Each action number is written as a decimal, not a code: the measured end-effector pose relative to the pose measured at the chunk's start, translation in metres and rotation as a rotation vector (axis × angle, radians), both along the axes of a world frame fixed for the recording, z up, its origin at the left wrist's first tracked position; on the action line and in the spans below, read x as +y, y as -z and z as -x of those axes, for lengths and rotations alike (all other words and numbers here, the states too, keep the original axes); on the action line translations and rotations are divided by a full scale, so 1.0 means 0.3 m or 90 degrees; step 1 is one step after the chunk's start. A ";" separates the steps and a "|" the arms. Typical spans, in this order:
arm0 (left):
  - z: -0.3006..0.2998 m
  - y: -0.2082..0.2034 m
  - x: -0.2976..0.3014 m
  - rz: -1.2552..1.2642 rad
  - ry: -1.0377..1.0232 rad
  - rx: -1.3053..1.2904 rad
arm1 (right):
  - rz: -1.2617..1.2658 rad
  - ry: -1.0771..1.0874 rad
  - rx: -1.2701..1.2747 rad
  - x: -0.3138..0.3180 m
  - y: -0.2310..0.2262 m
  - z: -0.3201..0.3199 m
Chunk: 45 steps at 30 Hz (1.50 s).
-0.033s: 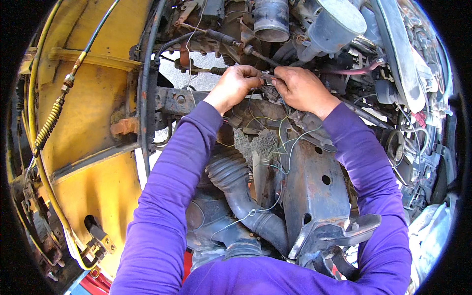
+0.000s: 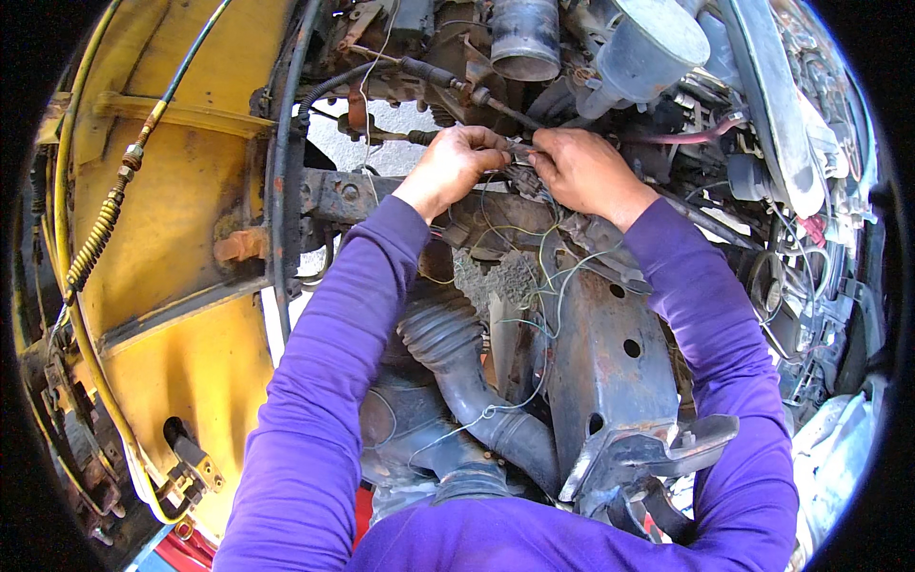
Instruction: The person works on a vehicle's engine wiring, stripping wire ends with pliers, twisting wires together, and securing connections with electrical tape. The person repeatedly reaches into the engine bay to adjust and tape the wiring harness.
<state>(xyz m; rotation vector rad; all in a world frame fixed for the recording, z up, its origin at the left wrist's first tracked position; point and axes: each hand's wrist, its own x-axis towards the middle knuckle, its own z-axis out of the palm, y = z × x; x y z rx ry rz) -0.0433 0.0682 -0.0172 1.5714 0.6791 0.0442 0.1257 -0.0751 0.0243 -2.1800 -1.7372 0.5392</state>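
Observation:
Above a dark metal frame rail [image 2: 400, 193], my left hand [image 2: 454, 170] and my right hand [image 2: 593, 173] work close together. Both are closed, thumbs pressed against fingers. Between the fingertips shows a small greyish piece [image 2: 519, 150], too small to name. Right beneath it lies a dark, frayed-looking bundle [image 2: 524, 181]. Thin green and yellow wires [image 2: 544, 262] hang in loose loops below my hands. One pale bluish wire [image 2: 550, 355] runs on down over a ribbed black hose [image 2: 510, 434].
A yellow metal panel [image 2: 191, 229] with a spring-wrapped cable [image 2: 100, 229] fills the left. A steel bracket with round holes [image 2: 610, 353] stands below my right hand. Ahead are a dark cylinder [image 2: 526, 43] and a grey round canister [image 2: 658, 48]. Tangled wiring and hoses crowd the right.

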 end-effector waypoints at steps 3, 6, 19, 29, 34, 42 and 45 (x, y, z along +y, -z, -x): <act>-0.004 0.000 0.016 0.036 -0.015 -0.007 | -0.034 0.035 0.019 0.012 -0.010 -0.010; -0.012 -0.004 0.021 0.038 -0.021 0.001 | -0.081 -0.025 0.041 0.018 0.013 -0.015; -0.009 -0.015 0.036 0.070 -0.013 -0.005 | -0.124 -0.067 0.007 0.022 0.015 -0.009; -0.010 -0.001 0.031 0.088 -0.022 -0.030 | -0.098 0.002 -0.066 0.028 0.012 0.002; -0.004 -0.006 0.032 0.091 -0.034 -0.012 | -0.070 -0.033 -0.046 0.035 0.015 0.006; -0.004 -0.010 0.026 0.107 -0.033 -0.027 | -0.106 -0.038 -0.074 0.045 0.035 -0.012; -0.003 -0.025 0.025 0.113 -0.032 -0.010 | -0.140 -0.027 -0.072 0.022 0.021 -0.010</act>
